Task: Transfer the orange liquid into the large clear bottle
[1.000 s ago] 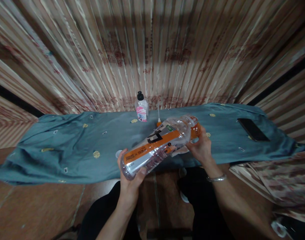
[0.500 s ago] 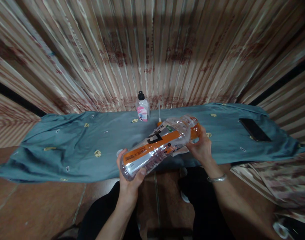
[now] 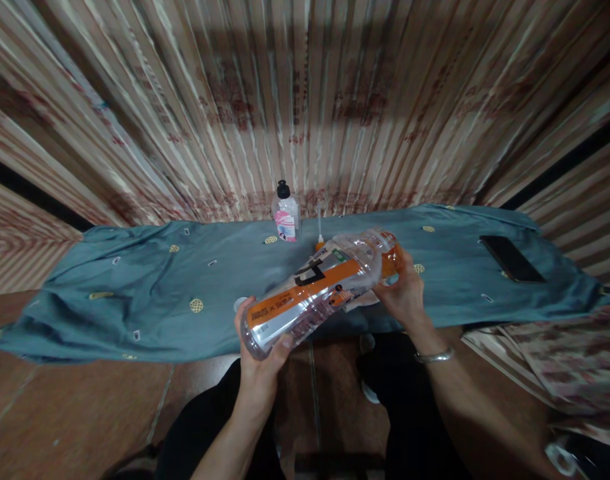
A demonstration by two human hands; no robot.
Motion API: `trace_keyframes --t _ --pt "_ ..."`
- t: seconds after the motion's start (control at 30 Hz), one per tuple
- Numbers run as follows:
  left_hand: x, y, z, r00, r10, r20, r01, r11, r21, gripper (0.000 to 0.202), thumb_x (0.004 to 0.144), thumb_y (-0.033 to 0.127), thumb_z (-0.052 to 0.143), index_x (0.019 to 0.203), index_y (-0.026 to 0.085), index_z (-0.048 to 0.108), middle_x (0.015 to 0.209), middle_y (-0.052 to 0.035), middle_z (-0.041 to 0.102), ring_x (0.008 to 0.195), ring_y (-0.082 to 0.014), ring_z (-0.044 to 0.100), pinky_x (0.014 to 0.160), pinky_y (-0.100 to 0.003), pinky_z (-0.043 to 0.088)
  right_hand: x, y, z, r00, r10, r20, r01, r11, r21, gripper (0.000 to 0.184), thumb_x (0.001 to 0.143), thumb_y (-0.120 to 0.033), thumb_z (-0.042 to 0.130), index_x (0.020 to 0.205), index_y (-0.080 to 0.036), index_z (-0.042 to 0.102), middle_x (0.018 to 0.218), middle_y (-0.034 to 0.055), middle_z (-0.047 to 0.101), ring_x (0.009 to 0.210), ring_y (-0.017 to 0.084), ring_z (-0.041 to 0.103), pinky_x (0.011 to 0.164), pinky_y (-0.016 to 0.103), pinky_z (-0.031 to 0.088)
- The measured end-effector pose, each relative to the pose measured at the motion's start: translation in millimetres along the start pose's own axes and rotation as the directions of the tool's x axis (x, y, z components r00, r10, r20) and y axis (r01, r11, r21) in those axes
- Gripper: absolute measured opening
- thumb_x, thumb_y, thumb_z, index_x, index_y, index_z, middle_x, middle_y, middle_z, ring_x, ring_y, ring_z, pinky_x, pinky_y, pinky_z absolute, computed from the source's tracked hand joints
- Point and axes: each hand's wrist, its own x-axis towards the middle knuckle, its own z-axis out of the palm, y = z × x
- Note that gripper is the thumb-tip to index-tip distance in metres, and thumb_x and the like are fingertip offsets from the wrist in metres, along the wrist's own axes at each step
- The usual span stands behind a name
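A large clear plastic bottle with an orange and white label lies nearly on its side in the air, its base towards me and its neck pointing away to the right. My left hand is wrapped round the base end from below. At the neck end my right hand, with a metal bracelet on the wrist, grips the bottle. The bottle looks empty. Under it lies a blue-green patterned cloth spread over a low surface.
A small clear bottle with a black cap and pink label stands at the cloth's back edge, a thin nozzle with an orange base beside it. A small white cap lies near my left hand. A black phone lies far right. Striped curtain behind.
Both hands keep the same hold on the bottle. The view has shifted very slightly; nothing else moved.
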Motion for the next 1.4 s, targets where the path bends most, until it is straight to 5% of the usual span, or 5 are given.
trace_keyframes --t 1.4 --pt "10 -8 -19.9 0.998 0.01 0.067 -0.011 1.0 0.016 0.092 0.065 0.043 0.092 0.142 0.032 0.043 0.122 -0.0057 0.069 0.109 -0.0247 0.072 0.101 -0.039 0.054 -1 1 1 0.999 -0.045 -0.024 0.043 0.998 -0.049 0.082 0.075 -0.06 0.075 0.143 -0.021 0.05 0.128 0.0139 0.073 0.108 0.032 0.075 0.091 0.045 0.062"
